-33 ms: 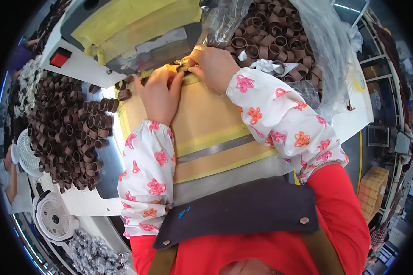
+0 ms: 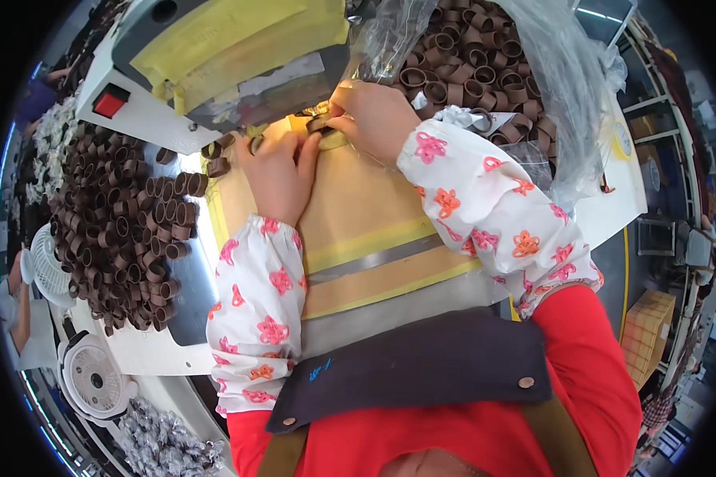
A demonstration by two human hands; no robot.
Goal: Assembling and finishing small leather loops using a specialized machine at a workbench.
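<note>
Holding both bare hands at the lit gap beneath a grey-and-white machine head patched with yellow tape (image 2: 239, 56). Bending the fingers of the right hand (image 2: 374, 118) inward, thumb and forefinger slightly apart, with a short, dark-brown, open-ended ring (image 2: 318, 124) at their tips, under the machine's front edge; impossible to tell whether gripped or merely touched. Holding the left hand (image 2: 278, 171) just beside it, back upward, fingers curled forward and thumb pointing toward the same ring; impossible to tell how far apart at the fingertips, or whether keeping hold of a second dark ring (image 2: 256, 144) near the outer fingers.

Below both hands, a smooth tan work surface (image 2: 358, 199) with yellow strips across. Just left of the left hand, a few loose brown rings (image 2: 216, 166); farther left, a large heap of matching brown rings (image 2: 123, 230). Beyond the right hand, more brown rings (image 2: 477, 56) beside crumpled clear plastic sheeting (image 2: 565, 79). On the machine's left side, a red rocker switch (image 2: 110, 101). At lower left, a round white fan (image 2: 95, 380). Over both forearms, white sleeve covers (image 2: 270, 278) with pink and orange flowers.
</note>
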